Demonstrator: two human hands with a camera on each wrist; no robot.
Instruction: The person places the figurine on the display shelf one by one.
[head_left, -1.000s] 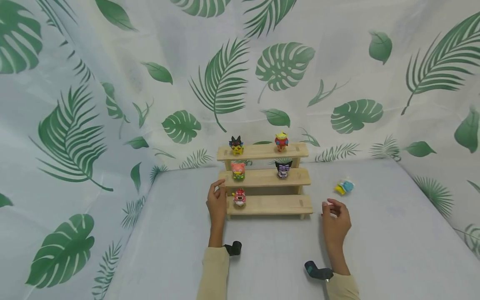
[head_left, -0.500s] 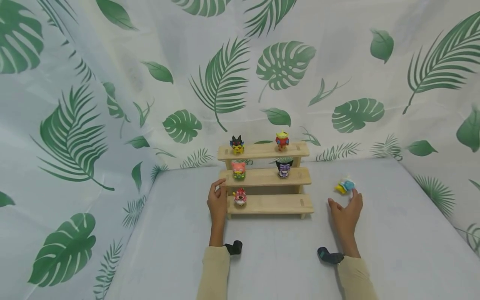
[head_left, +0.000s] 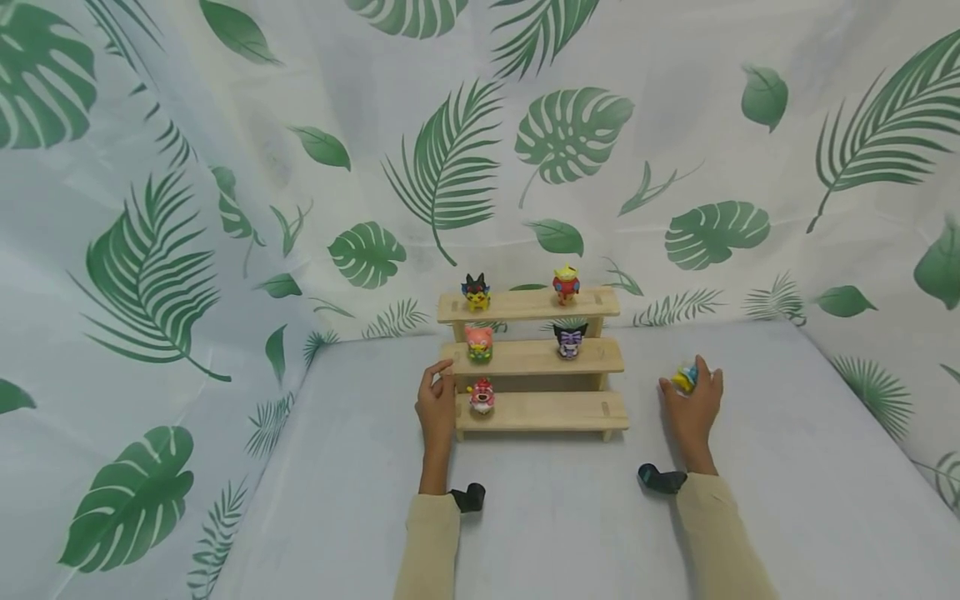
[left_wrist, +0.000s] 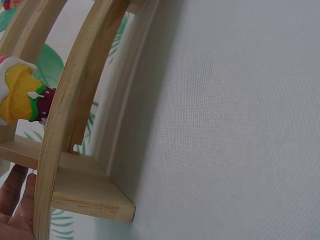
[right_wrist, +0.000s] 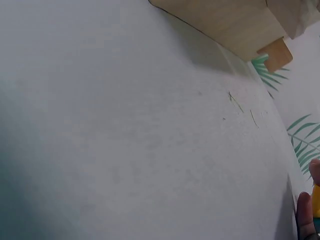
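In the head view, my right hand (head_left: 692, 412) has thumb and fingers round a small yellow and blue toy figurine (head_left: 684, 379) on the white surface, right of the shelf. A yellow bit of the figurine (right_wrist: 316, 201) shows between fingertips at the right wrist view's edge; the fingers hide the rest. My left hand (head_left: 435, 408) grips the left end of a three-tier wooden display shelf (head_left: 547, 410), fingers bent at the middle tier. In the left wrist view, fingers (left_wrist: 26, 195) appear behind a shelf board.
Figurines stand on the tiers: black-eared yellow (head_left: 476, 293) and red-yellow (head_left: 566, 286) on top, pink (head_left: 479, 343) and black-purple (head_left: 570, 342) in the middle, red-pink (head_left: 482, 397) on the bottom. Leaf-print cloth (head_left: 465, 50) hangs behind and beside the table (head_left: 547, 517).
My right hand has moved right and forward from beside the shelf to the yellow and blue figurine, and its fingers have closed round it. The left hand stays on the shelf.
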